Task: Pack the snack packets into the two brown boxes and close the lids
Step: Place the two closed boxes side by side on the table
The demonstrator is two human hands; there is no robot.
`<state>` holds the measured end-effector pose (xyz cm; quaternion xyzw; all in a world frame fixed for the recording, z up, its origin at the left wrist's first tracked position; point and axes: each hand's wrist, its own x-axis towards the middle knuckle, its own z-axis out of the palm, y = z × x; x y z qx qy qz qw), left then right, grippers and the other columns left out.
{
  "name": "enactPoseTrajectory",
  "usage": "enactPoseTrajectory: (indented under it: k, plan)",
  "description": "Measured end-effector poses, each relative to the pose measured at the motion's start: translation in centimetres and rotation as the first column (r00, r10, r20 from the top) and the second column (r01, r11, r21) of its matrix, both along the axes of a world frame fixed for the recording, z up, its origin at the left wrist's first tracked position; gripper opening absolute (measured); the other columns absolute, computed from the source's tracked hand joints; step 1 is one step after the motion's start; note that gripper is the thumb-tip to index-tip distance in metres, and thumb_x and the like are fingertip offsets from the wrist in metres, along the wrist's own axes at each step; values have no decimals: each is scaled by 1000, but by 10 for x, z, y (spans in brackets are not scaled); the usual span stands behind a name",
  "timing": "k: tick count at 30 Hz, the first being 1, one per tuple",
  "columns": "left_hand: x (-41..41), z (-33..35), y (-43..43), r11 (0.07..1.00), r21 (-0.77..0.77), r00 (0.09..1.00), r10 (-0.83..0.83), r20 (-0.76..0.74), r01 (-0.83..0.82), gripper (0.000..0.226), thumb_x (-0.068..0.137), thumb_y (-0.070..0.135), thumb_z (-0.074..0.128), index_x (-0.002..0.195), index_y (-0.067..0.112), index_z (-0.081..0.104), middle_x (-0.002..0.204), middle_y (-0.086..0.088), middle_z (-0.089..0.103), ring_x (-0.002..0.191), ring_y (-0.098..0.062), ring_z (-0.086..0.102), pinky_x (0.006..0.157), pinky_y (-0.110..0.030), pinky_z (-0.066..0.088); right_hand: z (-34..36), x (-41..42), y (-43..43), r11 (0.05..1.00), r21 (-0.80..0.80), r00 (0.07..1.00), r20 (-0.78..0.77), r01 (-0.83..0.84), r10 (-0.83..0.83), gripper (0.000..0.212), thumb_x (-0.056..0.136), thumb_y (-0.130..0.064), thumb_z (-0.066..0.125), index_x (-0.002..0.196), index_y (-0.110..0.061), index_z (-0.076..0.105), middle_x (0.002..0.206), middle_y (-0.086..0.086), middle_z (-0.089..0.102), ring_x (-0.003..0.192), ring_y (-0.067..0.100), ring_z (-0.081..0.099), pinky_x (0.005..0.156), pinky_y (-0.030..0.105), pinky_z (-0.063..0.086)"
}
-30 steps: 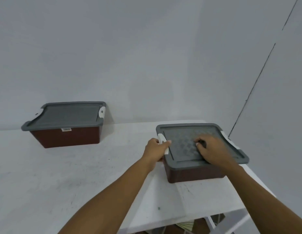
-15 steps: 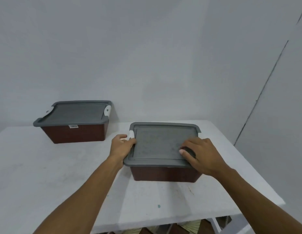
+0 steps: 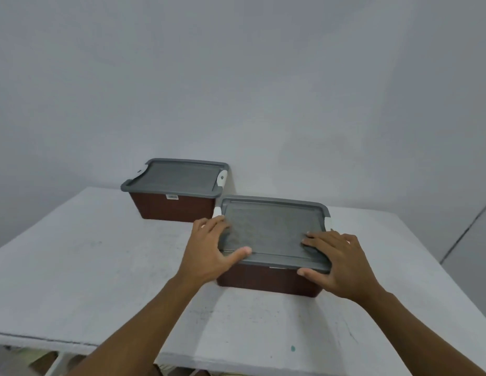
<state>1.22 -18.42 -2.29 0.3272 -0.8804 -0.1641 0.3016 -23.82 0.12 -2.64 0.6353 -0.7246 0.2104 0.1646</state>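
While I am watching through the head camera, the nearer brown box (image 3: 263,280) is sitting just right of centre frame on the white worktop (image 3: 87,267), with its grey lid (image 3: 271,232) lying flat on top. My left grip (image 3: 209,251) is pressing the lid's front-left corner, fingers spread and thumb on top, clenching nothing. My right grip (image 3: 342,264) is resting flat-fingered on the front-right corner, thumb against the rim. The second brown box (image 3: 176,210) is standing just behind, toward upper left, lidded too.
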Motion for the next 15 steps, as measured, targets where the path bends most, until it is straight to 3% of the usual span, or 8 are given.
enactPoseTrajectory:
  k: [3,6,11,15]
  plan:
    - [3,1,-18,995,25,984,-101,148,99,106,54,96,45,137,29,49,148,11,40,141,-15,24,114,-45,27,-2,-4,-6,999,-32,1000,17,12,-11,70,79,-81,44,118,-28,67,129,-9,62,114,14,59,96,38,40]
    - [-5,4,-34,992,42,949,-128,289,121,112,57,96,38,146,29,37,157,11,26,148,-15,11,118,-45,15,-6,-9,-15,997,-66,999,20,33,-31,69,79,-80,43,117,-29,68,128,-9,63,116,15,59,100,46,41]
    - [-32,15,-49,982,-158,900,-24,435,102,103,67,93,20,146,28,36,157,6,30,148,-20,13,117,-53,-9,-5,-22,-37,987,-9,987,33,161,-160,65,82,-80,31,119,-40,65,130,-12,61,124,16,52,104,55,31]
    - [-56,16,-56,964,-258,870,67,488,70,99,72,87,3,145,28,37,156,5,30,149,-21,8,113,-62,-13,-2,-30,-58,962,96,958,112,255,-265,57,84,-72,33,128,-46,57,140,-13,52,133,16,41,108,57,24]
